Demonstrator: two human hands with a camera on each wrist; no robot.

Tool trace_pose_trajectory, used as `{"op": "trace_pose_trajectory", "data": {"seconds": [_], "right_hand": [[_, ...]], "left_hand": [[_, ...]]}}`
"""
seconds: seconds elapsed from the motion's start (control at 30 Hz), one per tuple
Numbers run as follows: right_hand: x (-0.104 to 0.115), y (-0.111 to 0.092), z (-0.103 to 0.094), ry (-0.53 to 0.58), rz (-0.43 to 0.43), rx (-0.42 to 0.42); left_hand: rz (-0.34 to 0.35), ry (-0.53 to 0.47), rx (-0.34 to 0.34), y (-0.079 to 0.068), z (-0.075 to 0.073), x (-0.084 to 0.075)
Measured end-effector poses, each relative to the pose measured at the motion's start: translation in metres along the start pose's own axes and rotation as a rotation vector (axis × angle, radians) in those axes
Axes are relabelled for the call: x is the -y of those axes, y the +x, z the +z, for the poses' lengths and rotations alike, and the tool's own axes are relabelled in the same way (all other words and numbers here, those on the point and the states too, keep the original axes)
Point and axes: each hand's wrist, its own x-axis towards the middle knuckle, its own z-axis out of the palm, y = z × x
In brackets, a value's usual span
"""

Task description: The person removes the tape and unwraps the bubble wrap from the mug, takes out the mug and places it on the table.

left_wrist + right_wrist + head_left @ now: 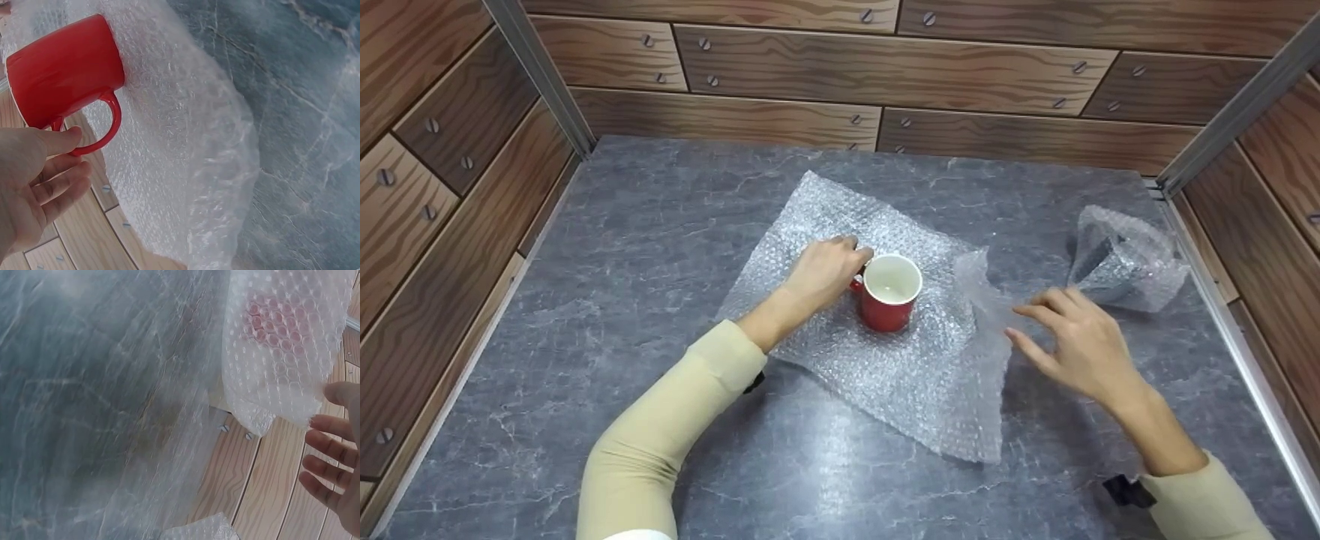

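Observation:
A red mug point(887, 311) with a white inside stands upright on a sheet of bubble wrap point(877, 382). My left hand point(830, 271) is at the mug's left side, and its thumb and forefinger pinch the handle point(115, 121). The other fingers of that hand are loosely bent below the handle in the left wrist view. My right hand point(1072, 341) is beside the raised right edge of the bubble wrap, thumb and forefinger apart with their tips close to it. Through the wrap, the red of the mug shows faintly in the right wrist view.
At the right of the grey marbled table point(622, 225) lies a dark object wrapped in bubble wrap point(1129, 259), just beyond my right hand. Wood-patterned panels point(840, 64) and metal edge strips point(1249, 360) bound the table.

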Motion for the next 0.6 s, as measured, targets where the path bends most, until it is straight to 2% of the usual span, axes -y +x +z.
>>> {"op": "trace_pose_trajectory", "data": {"seconds": [0.27,0.6], "right_hand": [[-0.004,-0.006,0.001,-0.002,-0.045,0.027],[-0.009,-0.015,0.002,-0.039,-0.054,0.090]], "left_hand": [[-0.012,-0.001,0.015,0.000,-0.001,-0.001],[-0.009,-0.001,0.031,0.000,-0.002,-0.001]]}}
